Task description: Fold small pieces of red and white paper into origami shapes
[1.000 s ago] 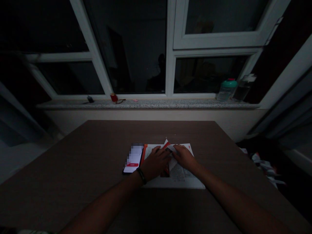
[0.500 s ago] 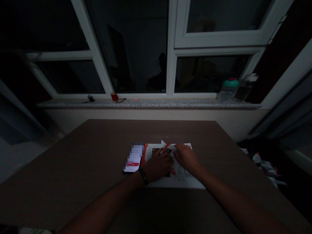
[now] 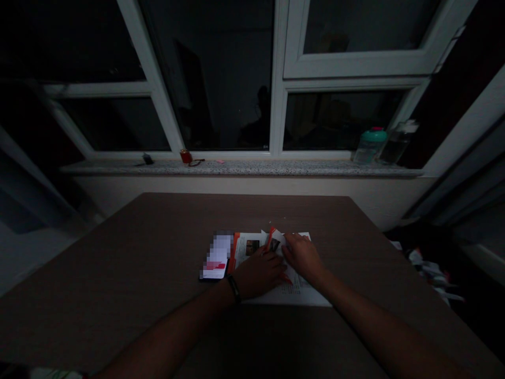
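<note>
White-and-orange printed sheet [image 3: 278, 238], partly folded up, lies right of the smartphone [image 3: 218, 256], on top of flat printed pages [image 3: 295, 299] just beside that smartphone. Left hand [image 3: 258, 272], nearer the smartphone: back up, fingers low and close together across the sheet; underside hidden, cannot tell if it grips. Right hand [image 3: 303, 256], farther from the smartphone: half curled, fingertips at the sheet's edge; pinch or mere touch, unclear. Judgement: for a clean fold, match edges first, pin with left palm, draw right thumb firmly along the crease

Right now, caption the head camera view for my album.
Left hand and right hand at bent printed paper, lit phone alongside.
</note>
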Action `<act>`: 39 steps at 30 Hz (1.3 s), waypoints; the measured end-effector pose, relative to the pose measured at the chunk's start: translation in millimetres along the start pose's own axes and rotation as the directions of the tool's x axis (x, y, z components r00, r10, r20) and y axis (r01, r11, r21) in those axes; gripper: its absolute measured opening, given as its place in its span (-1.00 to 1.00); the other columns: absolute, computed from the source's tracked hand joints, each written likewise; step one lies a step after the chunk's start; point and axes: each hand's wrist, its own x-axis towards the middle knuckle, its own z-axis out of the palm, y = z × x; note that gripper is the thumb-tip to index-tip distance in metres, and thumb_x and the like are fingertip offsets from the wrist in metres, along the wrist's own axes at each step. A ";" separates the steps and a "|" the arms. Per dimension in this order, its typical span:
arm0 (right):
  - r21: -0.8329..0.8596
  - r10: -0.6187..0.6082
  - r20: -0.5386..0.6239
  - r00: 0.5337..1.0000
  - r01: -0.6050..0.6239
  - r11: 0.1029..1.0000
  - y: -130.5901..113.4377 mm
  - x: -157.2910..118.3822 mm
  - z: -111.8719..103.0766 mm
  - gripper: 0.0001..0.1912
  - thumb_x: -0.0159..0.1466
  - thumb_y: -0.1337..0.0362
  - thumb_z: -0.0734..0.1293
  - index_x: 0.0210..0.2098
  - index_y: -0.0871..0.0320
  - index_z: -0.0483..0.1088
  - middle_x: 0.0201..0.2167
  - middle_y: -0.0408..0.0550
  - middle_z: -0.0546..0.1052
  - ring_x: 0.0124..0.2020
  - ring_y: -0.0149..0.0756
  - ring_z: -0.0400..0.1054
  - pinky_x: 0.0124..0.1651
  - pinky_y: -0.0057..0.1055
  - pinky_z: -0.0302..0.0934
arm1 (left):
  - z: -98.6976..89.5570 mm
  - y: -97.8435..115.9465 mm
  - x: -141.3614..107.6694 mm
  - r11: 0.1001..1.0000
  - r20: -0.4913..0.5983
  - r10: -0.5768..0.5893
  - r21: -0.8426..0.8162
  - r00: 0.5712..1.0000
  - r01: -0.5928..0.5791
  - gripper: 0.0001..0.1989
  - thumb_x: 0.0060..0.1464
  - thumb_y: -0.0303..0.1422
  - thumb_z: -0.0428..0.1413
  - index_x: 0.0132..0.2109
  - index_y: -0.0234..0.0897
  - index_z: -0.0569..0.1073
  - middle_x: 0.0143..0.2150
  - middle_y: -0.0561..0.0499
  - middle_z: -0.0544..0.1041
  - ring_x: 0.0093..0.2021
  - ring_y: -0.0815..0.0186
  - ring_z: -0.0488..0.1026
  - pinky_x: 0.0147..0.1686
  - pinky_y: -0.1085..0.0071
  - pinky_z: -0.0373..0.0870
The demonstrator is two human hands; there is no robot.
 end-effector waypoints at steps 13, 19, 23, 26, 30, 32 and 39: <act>0.004 -0.014 -0.001 1.000 0.014 1.000 -1.8 -0.1 -0.7 -0.76 0.30 0.38 0.20 -0.08 0.20 0.39 -0.13 0.10 0.53 -0.08 -0.12 0.37 0.01 -0.29 0.10 | -1.6 4.6 -2.2 0.997 0.030 -0.066 -0.038 0.997 0.067 -0.60 0.27 -0.10 0.07 0.10 -0.26 0.39 0.05 -0.08 0.47 0.13 0.14 0.36 0.29 0.07 -0.01; -0.021 -0.025 0.019 1.000 0.025 0.999 -1.9 0.4 -1.2 -0.73 0.29 0.43 0.20 -0.04 0.20 0.37 -0.11 0.11 0.53 -0.07 -0.12 0.38 -0.01 -0.30 0.10 | -2.1 6.7 -1.8 0.997 0.073 -0.046 -0.051 0.996 0.049 -0.48 0.25 -0.06 0.08 0.20 -0.28 0.31 0.15 -0.13 0.44 0.18 0.12 0.33 0.29 0.07 -0.01; -0.032 -0.036 0.021 0.999 0.037 0.999 -3.1 -0.6 -4.4 -0.73 0.29 0.42 0.20 -0.03 0.20 0.37 -0.09 0.11 0.53 -0.05 -0.11 0.37 0.00 -0.29 0.10 | -2.9 8.3 -0.7 0.994 0.073 -0.058 -0.085 0.996 0.064 -0.50 0.25 -0.07 0.09 0.20 -0.27 0.30 0.14 -0.13 0.45 0.16 0.12 0.34 0.28 0.05 0.00; -0.035 -0.013 0.032 0.999 0.014 0.999 -4.2 -1.0 -6.5 -0.71 0.28 0.42 0.22 -0.01 0.20 0.36 -0.09 0.14 0.53 -0.02 -0.11 0.35 0.02 -0.30 0.09 | -1.7 8.4 -0.2 0.995 0.066 -0.064 -0.075 0.996 0.069 -0.51 0.23 -0.07 0.11 0.16 -0.28 0.33 0.11 -0.14 0.46 0.15 0.10 0.35 0.28 0.04 0.01; -0.036 0.007 0.044 0.999 -0.006 0.999 -4.8 -0.2 -6.4 -0.68 0.27 0.43 0.23 0.01 0.20 0.36 -0.08 0.15 0.52 0.00 -0.10 0.35 0.03 -0.30 0.09 | -0.7 8.1 -0.5 0.998 0.066 -0.045 -0.045 0.997 0.048 -0.50 0.20 -0.08 0.14 0.14 -0.30 0.35 0.10 -0.13 0.45 0.15 0.11 0.34 0.29 0.04 0.00; -0.037 0.005 0.045 0.999 -0.003 0.999 -4.8 0.3 -5.7 -0.68 0.28 0.43 0.22 0.02 0.20 0.36 -0.09 0.15 0.52 -0.01 -0.11 0.35 0.02 -0.30 0.09 | -0.4 8.1 -1.0 0.999 0.064 -0.039 -0.035 0.997 0.041 -0.47 0.20 -0.06 0.14 0.17 -0.30 0.33 0.13 -0.15 0.43 0.17 0.10 0.33 0.28 0.05 0.02; -0.065 0.006 0.021 1.000 -0.004 0.998 -4.2 -0.1 -4.8 -0.72 0.28 0.42 0.21 -0.03 0.19 0.36 -0.11 0.11 0.53 -0.06 -0.13 0.37 -0.02 -0.30 0.11 | 1.7 6.7 -1.7 0.998 0.068 -0.043 -0.048 0.997 0.047 -0.45 0.24 -0.02 0.07 0.22 -0.26 0.31 0.17 -0.17 0.40 0.19 0.10 0.32 0.29 0.07 0.01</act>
